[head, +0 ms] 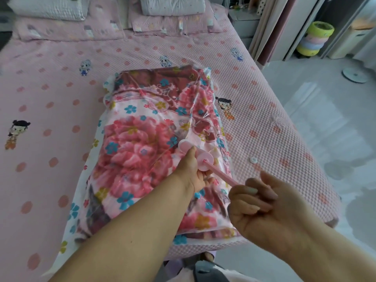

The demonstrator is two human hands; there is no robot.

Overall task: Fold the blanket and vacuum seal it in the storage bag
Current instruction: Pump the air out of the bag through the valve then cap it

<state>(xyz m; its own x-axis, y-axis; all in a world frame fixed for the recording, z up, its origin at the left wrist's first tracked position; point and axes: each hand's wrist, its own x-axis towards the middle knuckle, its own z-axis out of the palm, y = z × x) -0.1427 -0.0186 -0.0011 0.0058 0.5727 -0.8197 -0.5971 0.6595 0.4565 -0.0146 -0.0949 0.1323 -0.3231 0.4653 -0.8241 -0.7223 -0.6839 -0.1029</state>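
Both forearms reach in from the near edge over the bed. Nearest, the right hand is curled into a fist round the handle end of a pink pump rod, which runs up and left from it to the pink pump. The left hand, farther in, grips the pump body just beside its round flange, holding it against the top of the bag. The two hands are apart, joined only by the rod between them.

The clear bag lies flat on the pink spotted bedspread, near the bed's right side, its printed edges spreading past the contents. Inside it sits the folded blanket, red and pink with large flowers. A small white cap lies on the bedspread just right of the bag. Two pillows rest at the far end.
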